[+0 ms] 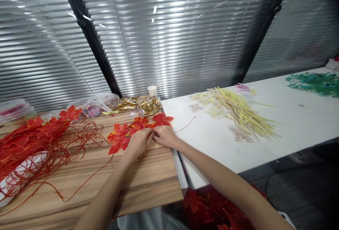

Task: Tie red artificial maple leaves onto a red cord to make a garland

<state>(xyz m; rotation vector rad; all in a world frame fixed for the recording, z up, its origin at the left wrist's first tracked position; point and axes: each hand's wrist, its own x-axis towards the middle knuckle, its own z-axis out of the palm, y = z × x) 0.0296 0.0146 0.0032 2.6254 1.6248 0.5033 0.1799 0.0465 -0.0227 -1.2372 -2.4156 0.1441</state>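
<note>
My left hand (140, 140) and my right hand (164, 135) meet near the right edge of the wooden table, fingers pinched together. Between them runs a thin red cord (185, 127), its free end sticking out to the right over the white table. Another stretch of it hangs below my fingers and trails left across the wood. Just beyond my hands lie several red artificial maple leaves (118, 138). My fingertips hide the exact spot where the cord is gripped.
On the left are a heap of red maple leaves (39, 134), tangled red cord (82, 136) and a white cylinder (16, 180). Gold packets (149, 106) and a paper cup (152, 90) stand behind. Yellow strips (243, 113) and green pieces (315, 84) lie on the white table (212, 152).
</note>
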